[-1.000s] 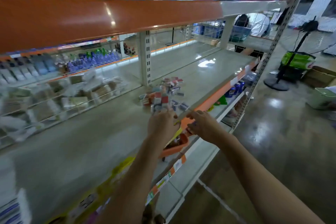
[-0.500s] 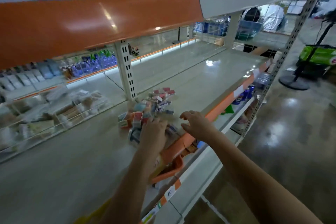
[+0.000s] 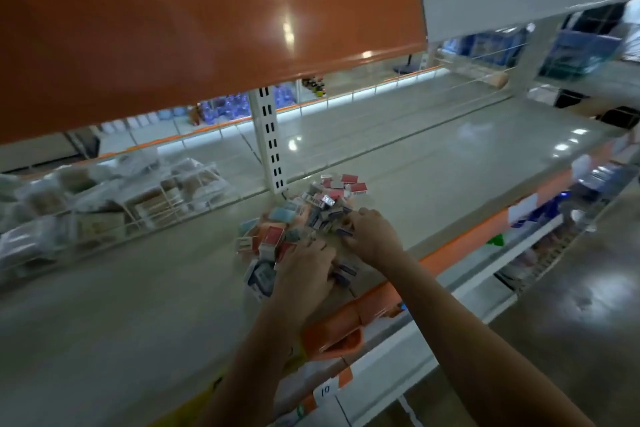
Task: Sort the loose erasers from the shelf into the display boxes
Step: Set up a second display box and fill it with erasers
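Note:
A heap of loose erasers [image 3: 304, 215] in red, blue, white and dark wrappers lies on the pale shelf board [image 3: 433, 166], close to its front edge and in front of a slotted white upright. My left hand [image 3: 308, 270] lies palm down on the near side of the heap, its fingers curled down into the erasers and hiding them. My right hand [image 3: 372, 236] is at the heap's right side, and its fingertips pinch a small dark eraser [image 3: 344, 230]. More dark erasers [image 3: 344, 274] lie between my hands. I cannot make out any display box.
An orange plastic basket [image 3: 332, 333] sits just below the shelf's front edge under my left arm. A wire divider [image 3: 145, 215] fences off wrapped packets on the left. The orange shelf fascia [image 3: 207, 42] hangs overhead. Lower shelves with goods and the shiny floor lie to the right.
My view has moved closer and lower. Both hands have gone forward from the shelf edge into the heap: the left now lies on its near side and the right has reached its right side.

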### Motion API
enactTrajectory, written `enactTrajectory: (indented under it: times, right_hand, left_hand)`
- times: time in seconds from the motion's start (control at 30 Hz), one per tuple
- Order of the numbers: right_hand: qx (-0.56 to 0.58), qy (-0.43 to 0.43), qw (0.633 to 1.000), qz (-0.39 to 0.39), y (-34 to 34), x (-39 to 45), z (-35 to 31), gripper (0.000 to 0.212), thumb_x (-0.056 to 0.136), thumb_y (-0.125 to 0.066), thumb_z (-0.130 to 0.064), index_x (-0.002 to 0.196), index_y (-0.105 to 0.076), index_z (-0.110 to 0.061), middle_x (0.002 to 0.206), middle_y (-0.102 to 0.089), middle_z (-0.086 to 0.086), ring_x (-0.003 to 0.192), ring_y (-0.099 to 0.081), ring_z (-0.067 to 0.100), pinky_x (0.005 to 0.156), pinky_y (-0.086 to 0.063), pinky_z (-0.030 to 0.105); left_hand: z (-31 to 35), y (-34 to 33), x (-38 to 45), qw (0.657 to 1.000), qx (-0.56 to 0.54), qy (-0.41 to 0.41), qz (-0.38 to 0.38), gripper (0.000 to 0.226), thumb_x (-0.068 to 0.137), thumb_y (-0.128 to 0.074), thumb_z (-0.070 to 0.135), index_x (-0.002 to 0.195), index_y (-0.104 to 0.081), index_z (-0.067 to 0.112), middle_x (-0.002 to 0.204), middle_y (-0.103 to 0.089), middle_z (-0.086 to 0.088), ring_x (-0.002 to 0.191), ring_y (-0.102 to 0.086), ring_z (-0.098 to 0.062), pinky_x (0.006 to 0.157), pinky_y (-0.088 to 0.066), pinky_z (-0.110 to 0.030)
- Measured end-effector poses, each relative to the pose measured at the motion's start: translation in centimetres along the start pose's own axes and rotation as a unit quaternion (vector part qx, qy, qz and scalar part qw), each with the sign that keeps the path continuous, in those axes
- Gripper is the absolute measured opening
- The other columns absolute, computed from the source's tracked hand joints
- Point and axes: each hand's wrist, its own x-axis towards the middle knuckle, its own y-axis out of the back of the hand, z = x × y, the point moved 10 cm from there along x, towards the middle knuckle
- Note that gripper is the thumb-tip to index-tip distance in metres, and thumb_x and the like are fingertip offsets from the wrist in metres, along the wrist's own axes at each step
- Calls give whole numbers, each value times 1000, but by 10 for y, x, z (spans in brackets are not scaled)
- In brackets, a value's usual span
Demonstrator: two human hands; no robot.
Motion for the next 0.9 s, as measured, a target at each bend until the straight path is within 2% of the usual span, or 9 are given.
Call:
enactTrajectory:
  times: [0.17, 0.33, 0.53, 0.6, 0.7, 0.8, 0.9]
  right_hand:
    - [32, 44, 998, 7, 1, -3, 1, 32, 90, -54, -30, 113, -58, -9, 113, -55, 11, 109, -49, 27, 90, -45, 39]
    - [145, 126, 979, 64, 30, -24, -2, 25, 86, -61, -25, 108, -62, -13, 103, -58, 5, 96, -50, 18, 80, -44, 28]
    - [183, 194, 963, 37, 36, -42, -19, 24, 85, -64, -21, 108, -63, -13, 106, -60, 4, 97, -49, 17, 78, -39, 24]
    - [189, 212, 958, 39, 39, -49, -31, 24, 84, -64, -22, 107, -63, -13, 107, -59, 3, 97, -49, 15, 78, -36, 21]
    - [215, 249, 943, 48, 51, -61, -52, 24, 84, -66, -23, 105, -63, -13, 103, -58, -2, 91, -49, 11, 76, -41, 20]
    - [236, 282, 928, 57, 64, -76, -78, 32, 83, -66, -25, 112, -62, -13, 104, -57, -5, 90, -49, 6, 71, -37, 11]
    - [238, 310, 919, 52, 69, -91, -113, 33, 82, -68, -26, 112, -62, -13, 110, -60, 2, 95, -56, 15, 76, -44, 23]
  left_hand:
    - [6, 2, -2, 999, 3, 37, 23, 12, 88, -55, 24, 100, -56, 24, 114, -52, 2, 109, -42, -15, 80, -27, -23]
    - [9, -6, -8, 998, -5, 68, 9, 14, 92, -50, 26, 105, -54, 24, 122, -51, 3, 114, -43, -12, 92, -34, -24]
    - [-3, -8, -13, 988, 16, 154, -25, 24, 92, -53, 28, 113, -55, 16, 129, -50, -4, 120, -43, -20, 97, -37, -29]
    - [-5, -7, -15, 983, 12, 178, -39, 25, 93, -54, 27, 114, -54, 13, 128, -49, -6, 121, -43, -22, 96, -38, -31]
    - [-10, -3, -25, 977, -16, 203, -57, 24, 91, -58, 20, 111, -54, 8, 123, -52, -11, 114, -48, -26, 87, -39, -32]
    - [-18, 15, -52, 972, -67, 222, -19, 23, 86, -63, 17, 105, -54, 9, 110, -55, -9, 97, -53, -23, 77, -41, -30]
    - [-35, 43, -97, 960, -104, 254, 56, 23, 82, -70, 20, 101, -58, 14, 102, -59, -2, 89, -55, -17, 72, -40, -24]
